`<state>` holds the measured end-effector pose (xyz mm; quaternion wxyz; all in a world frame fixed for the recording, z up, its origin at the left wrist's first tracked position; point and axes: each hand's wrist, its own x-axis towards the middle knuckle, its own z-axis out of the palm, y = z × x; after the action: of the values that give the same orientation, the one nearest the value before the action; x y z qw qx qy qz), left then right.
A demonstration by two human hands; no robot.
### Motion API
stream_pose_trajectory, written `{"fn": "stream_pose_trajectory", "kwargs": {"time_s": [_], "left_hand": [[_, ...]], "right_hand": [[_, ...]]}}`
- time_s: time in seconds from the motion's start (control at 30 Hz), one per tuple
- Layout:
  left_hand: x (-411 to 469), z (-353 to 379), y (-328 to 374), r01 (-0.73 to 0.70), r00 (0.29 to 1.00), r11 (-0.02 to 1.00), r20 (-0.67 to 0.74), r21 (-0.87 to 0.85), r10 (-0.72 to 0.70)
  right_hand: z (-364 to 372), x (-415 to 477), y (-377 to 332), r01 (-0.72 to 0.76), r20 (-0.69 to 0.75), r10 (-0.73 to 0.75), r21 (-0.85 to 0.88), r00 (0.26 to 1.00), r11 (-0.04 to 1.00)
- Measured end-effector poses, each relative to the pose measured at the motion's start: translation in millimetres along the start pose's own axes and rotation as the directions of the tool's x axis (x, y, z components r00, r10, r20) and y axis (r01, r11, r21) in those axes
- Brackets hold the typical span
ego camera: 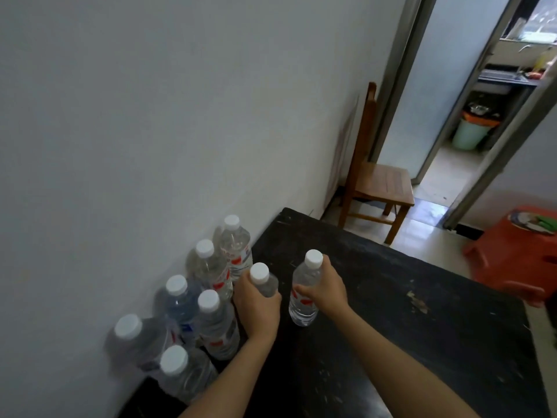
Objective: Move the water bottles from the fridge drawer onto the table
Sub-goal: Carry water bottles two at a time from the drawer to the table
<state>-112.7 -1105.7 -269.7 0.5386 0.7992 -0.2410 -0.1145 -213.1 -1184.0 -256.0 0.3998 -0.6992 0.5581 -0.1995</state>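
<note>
On the black table (407, 327) my left hand (256, 306) grips a clear water bottle (265, 282) with a white cap, upright next to the cluster by the wall. My right hand (325, 291) grips a second bottle (304, 303) round its upper part; this one stands upright on the table, a little apart to the right. Several more white-capped bottles (208, 318) with red labels stand grouped along the white wall at the table's left edge. The fridge drawer is out of view.
A wooden chair (379, 182) stands beyond the table's far end by the wall. An orange plastic stool (512, 254) sits on the floor at the right. An open doorway leads to a room with a green bin (470, 134).
</note>
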Motion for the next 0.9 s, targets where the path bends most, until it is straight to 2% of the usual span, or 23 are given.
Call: {"fn": "stream_pose_trajectory", "kwargs": {"time_s": [0.33, 0.47, 0.67, 0.77, 0.9], "left_hand": [[37.4, 18.8, -7.9, -0.032, 0.988, 0.999, -0.148, 0.009, 0.033], [37.6, 16.9, -9.0, -0.053, 0.978, 0.997, -0.200, 0.059, 0.064], [35.5, 16.0, -7.1, -0.021, 0.985, 0.999, -0.170, 0.043, 0.028], [33.5, 10.6, -0.1, 0.033, 0.992, 0.999, -0.118, -0.027, -0.036], [30.0, 1.5, 18.7, 0.039, 0.998, 0.999, -0.050, -0.037, -0.041]], "right_hand": [[53.0, 77.8, -47.4, 0.100, 0.103, -0.107, 0.069, 0.989, 0.993], [60.1, 80.9, -54.4, 0.159, 0.201, -0.177, 0.102, 0.964, 0.982], [53.7, 76.5, -58.0, 0.226, 0.286, -0.228, 0.039, 0.931, 0.973], [49.3, 72.9, -57.8, 0.201, 0.322, -0.201, 0.031, 0.925, 0.979], [40.6, 63.9, -58.4, 0.121, 0.340, -0.126, 0.037, 0.932, 0.992]]}}
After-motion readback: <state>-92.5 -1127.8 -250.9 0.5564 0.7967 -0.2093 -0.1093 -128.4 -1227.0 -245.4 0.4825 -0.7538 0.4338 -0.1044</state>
